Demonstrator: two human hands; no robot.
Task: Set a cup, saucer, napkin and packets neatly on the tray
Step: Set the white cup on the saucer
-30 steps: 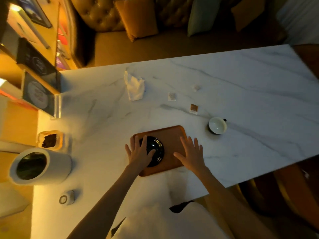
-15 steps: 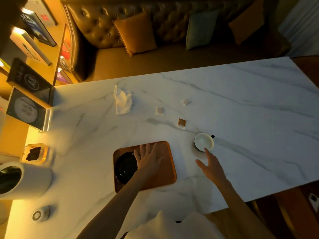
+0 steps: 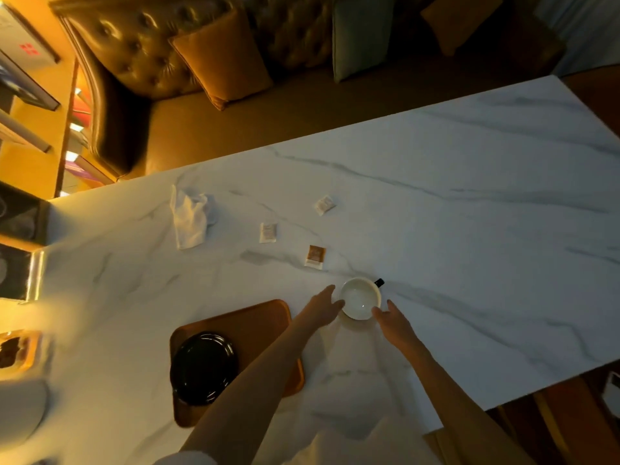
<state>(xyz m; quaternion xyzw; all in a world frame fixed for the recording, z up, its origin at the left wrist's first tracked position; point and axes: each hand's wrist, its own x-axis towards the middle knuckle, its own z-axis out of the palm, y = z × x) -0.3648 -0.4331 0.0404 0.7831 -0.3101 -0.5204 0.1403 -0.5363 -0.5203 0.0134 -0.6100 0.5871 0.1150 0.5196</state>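
Café-like lounge: tufted leather sofa [image 3: 141, 45], cushions [image 3: 221, 58], marble table [image 3: 469, 203].

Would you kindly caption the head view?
Both hands, left hand and right hand, flank the cup beside the tray.

Bare forearms, white garment [image 3: 335, 444]

I see the marble counter [image 3: 469, 203] carrying tray [image 3: 268, 317], cup [image 3: 360, 298], crumpled napkin [image 3: 189, 218], three packets [image 3: 315, 256].
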